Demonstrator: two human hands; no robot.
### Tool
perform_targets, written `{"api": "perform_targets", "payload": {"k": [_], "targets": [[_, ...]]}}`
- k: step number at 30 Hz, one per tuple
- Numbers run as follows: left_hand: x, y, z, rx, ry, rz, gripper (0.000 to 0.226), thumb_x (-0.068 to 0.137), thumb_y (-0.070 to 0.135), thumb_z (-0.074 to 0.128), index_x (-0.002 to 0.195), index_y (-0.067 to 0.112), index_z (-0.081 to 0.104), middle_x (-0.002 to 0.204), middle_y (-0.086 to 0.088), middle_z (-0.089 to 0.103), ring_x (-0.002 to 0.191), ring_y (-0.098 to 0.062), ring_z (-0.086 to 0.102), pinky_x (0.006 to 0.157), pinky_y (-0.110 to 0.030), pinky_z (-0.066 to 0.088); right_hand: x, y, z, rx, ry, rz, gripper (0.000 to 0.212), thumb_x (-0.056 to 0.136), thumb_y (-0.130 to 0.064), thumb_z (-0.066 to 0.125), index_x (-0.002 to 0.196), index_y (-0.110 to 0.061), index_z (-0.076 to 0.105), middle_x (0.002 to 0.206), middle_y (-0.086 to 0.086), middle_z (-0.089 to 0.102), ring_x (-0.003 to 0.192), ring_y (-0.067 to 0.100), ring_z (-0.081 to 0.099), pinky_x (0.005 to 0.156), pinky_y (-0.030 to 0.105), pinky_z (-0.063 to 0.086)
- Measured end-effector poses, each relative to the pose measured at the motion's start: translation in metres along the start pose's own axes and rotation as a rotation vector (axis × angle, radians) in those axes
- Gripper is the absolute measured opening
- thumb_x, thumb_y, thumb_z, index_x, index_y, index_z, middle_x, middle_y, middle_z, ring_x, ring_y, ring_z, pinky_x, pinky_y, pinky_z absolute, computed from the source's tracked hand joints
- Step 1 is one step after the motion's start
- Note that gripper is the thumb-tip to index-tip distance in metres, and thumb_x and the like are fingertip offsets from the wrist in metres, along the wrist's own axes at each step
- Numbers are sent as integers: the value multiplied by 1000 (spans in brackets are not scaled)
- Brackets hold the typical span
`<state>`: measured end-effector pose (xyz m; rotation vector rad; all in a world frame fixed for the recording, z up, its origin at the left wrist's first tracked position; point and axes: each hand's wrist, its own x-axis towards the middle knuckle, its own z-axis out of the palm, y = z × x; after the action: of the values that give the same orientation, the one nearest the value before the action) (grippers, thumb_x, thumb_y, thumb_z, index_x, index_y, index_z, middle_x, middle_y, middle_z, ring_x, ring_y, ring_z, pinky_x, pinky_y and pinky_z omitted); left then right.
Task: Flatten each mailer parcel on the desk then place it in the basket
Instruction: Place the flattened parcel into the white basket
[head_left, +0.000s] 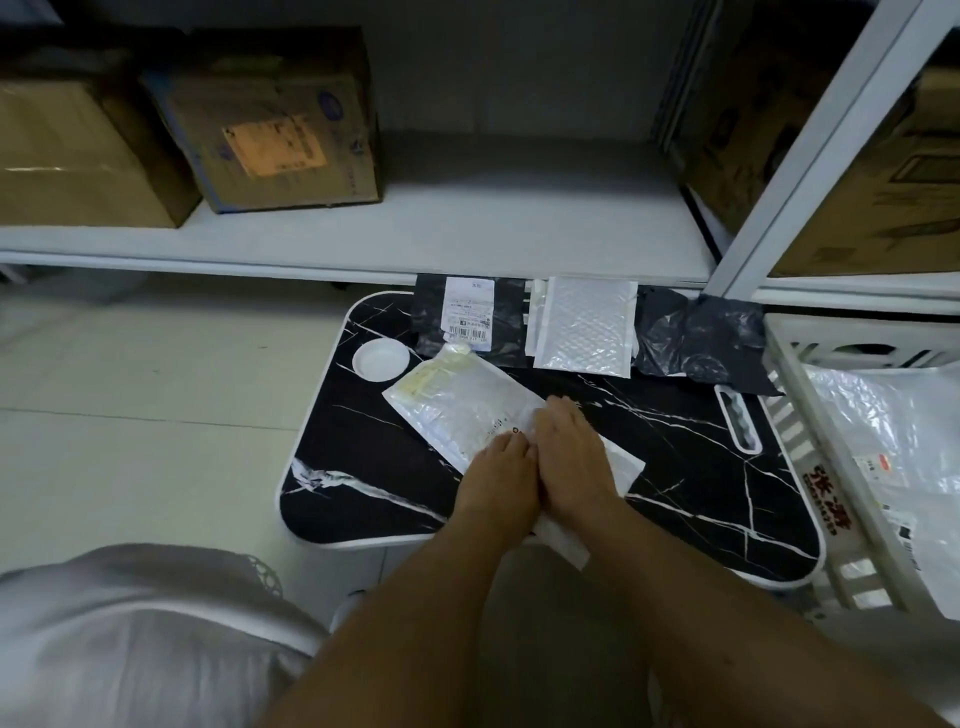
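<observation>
Your white slatted plastic basket (810, 447) stands just beside the right edge of the surface (675, 457), and it already holds a glossy, crinkled white mailer (893, 431) with printed labels showing near its lower edge. On the surface itself, a black top veined with white like marble and rimmed in white with rounded corners, you have a round white recessed dish (380, 357) at the far left and an oblong slot (737, 415) near the right side.

Your left hand (501, 480) and right hand (571, 457) lie side by side, touching each other, palms down with the fingers straight, pressing on the white bubble mailer (452, 400) that lies aslant across the middle of the surface. Neither hand grips anything. That parcel is quilted and shiny, with a yellowish patch near its far corner, and its near end hangs over the front edge of the surface under your wrists.

Along the far edge lie three more in a row: a black poly mailer (504, 322) with a white barcoded label, a smaller white bubble mailer (584, 325), flat and rectangular, and a wrinkled black poly bag (696, 338) reaching toward the basket.

Behind, a white shelf (467, 223) carries brown cardboard boxes (275, 119), one with an orange label
</observation>
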<state>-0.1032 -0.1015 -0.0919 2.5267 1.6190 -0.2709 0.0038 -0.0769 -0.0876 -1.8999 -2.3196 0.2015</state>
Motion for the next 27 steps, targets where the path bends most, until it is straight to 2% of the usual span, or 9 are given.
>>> {"api": "perform_targets", "payload": {"k": [3, 7, 12, 14, 16, 19, 22, 24, 27], "targets": [[-12, -8, 4, -53, 33, -178, 72, 97, 39, 38, 152, 9, 2, 159, -16, 2, 146, -37, 1, 119, -48, 9, 4, -7, 14, 78, -147, -79, 55, 103, -26, 31, 154, -17, 12, 162, 2, 1, 149, 19, -2, 121, 39, 10], [-23, -13, 13, -33, -44, -201, 79, 98, 50, 29, 149, 11, -17, 157, -14, -22, 142, -42, -21, 117, -56, 1, 1, -3, 21, 29, -223, -83, 54, 103, -33, 18, 155, -27, 6, 162, -5, 0, 149, 14, -5, 121, 39, 4], [-19, -14, 13, -49, -18, -190, 77, 97, 51, 28, 151, 12, -12, 159, -13, -12, 144, -42, -12, 117, -55, 5, 9, -8, 23, -9, -116, -62, 45, 102, -33, 29, 147, -29, 32, 155, -6, 29, 145, 17, 19, 117, 41, 20], [-17, -16, 9, -65, 12, -201, 72, 97, 48, 31, 153, 13, 2, 159, -11, 4, 144, -40, 7, 115, -51, 16, 14, -14, 19, -13, -56, -51, 38, 100, -32, 35, 135, -28, 48, 141, -5, 46, 135, 18, 36, 111, 38, 31], [-10, -21, 0, -103, 132, -216, 56, 95, 41, 37, 145, 17, 29, 144, -5, 34, 126, -32, 36, 102, -42, 33, 22, -20, 10, -47, -44, -46, 30, 99, -28, 38, 120, -22, 59, 127, -1, 54, 120, 21, 46, 98, 35, 40], [0, -37, -18, -77, 227, -246, 36, 93, 33, 39, 125, 18, 47, 119, -3, 45, 105, -23, 45, 88, -35, 38, 40, -33, 0, -60, 3, -58, 29, 100, -23, 36, 118, -14, 58, 130, 6, 51, 123, 25, 42, 95, 35, 41], [2, -53, -15, -8, 73, -367, 66, 94, 44, 33, 148, 10, 17, 151, -17, 19, 141, -36, 16, 113, -47, 19, 49, -45, 6, 79, -123, -125, 47, 104, -30, 27, 148, -13, 29, 159, 6, 17, 148, 24, 9, 117, 41, 23], [1, -58, -4, -6, -109, -384, 80, 96, 51, 27, 151, 10, -14, 157, -18, -17, 144, -41, -16, 118, -52, 0, 47, -48, 12, 65, -297, -139, 53, 104, -34, 18, 154, -18, 11, 162, -1, -1, 149, 18, -6, 121, 42, 9], [4, -63, 6, -45, -154, -369, 81, 97, 51, 25, 147, 11, -23, 154, -17, -28, 140, -43, -25, 118, -53, -4, 46, -47, 15, 62, -364, -116, 54, 103, -34, 13, 155, -21, 3, 162, -5, -8, 148, 15, -11, 121, 42, 2]]}}
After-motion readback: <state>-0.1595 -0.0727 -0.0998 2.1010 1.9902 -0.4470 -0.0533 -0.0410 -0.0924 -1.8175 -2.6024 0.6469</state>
